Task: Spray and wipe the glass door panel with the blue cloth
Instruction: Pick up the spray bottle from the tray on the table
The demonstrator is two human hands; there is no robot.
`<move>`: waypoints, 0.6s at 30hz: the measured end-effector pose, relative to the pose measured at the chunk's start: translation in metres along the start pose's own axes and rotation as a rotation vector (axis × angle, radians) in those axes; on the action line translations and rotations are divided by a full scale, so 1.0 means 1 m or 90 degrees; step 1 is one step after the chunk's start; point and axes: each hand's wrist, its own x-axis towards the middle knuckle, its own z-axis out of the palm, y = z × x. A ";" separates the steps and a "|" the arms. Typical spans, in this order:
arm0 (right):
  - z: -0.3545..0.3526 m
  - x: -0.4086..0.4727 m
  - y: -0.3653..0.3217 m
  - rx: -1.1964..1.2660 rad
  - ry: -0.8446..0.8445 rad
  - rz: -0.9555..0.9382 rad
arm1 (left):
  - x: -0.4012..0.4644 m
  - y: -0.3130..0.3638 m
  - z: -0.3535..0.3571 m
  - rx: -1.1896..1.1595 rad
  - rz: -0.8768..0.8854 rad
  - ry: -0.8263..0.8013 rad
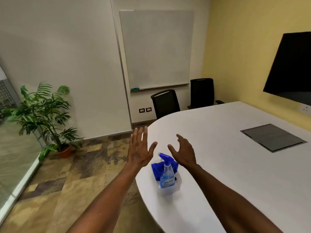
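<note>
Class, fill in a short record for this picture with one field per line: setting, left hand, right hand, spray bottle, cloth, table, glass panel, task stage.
setting: meeting room with whiteboard and potted plant
left hand: open, fingers straight, holding nothing
right hand: open, fingers spread, holding nothing
spray bottle: upright on the table near its rounded end, blue trigger head
blue cloth: bunched on the table right behind the bottle
table: white, with a dark hatch
glass panel: at far left
task stage: nothing picked up yet
</note>
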 end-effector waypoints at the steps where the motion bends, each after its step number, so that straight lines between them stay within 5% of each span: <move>1: 0.005 0.003 0.009 0.001 -0.024 0.007 | -0.002 0.001 0.009 -0.012 -0.032 -0.026; 8: 0.047 0.023 0.055 -0.063 -0.269 0.062 | -0.024 0.002 0.069 -0.050 -0.185 -0.129; 18: 0.086 0.033 0.081 0.016 -0.264 0.043 | -0.042 -0.015 0.098 -0.098 -0.295 -0.185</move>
